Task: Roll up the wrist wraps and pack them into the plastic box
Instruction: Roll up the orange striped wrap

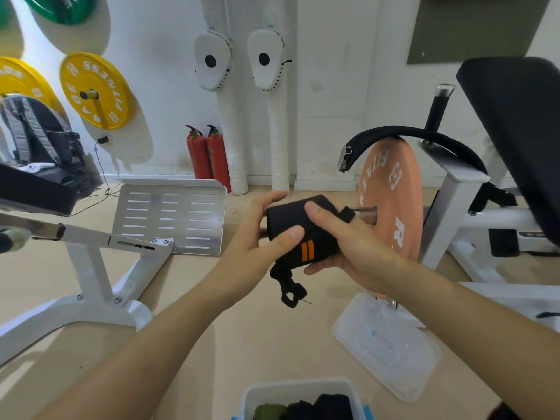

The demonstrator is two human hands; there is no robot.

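A black wrist wrap (312, 237) with two orange stripes is rolled into a thick bundle, held in mid-air at the centre of the view. My left hand (257, 237) grips its left end, thumb pressed on the front. My right hand (342, 237) wraps around its right side, thumb on top. A black thumb loop (289, 294) dangles below the roll. The clear plastic box (251, 395) stands on the floor at the bottom edge, with rolled green and black wraps (306, 407) inside. Its clear lid (385, 344) lies on the floor to the right.
A pink weight plate (391, 201) on a white machine frame stands just behind my hands. A metal footplate (169, 216) and white frame legs (100, 286) lie to the left. Two red fire extinguishers (209, 156) stand by the wall. A black padded seat (515, 131) is at right.
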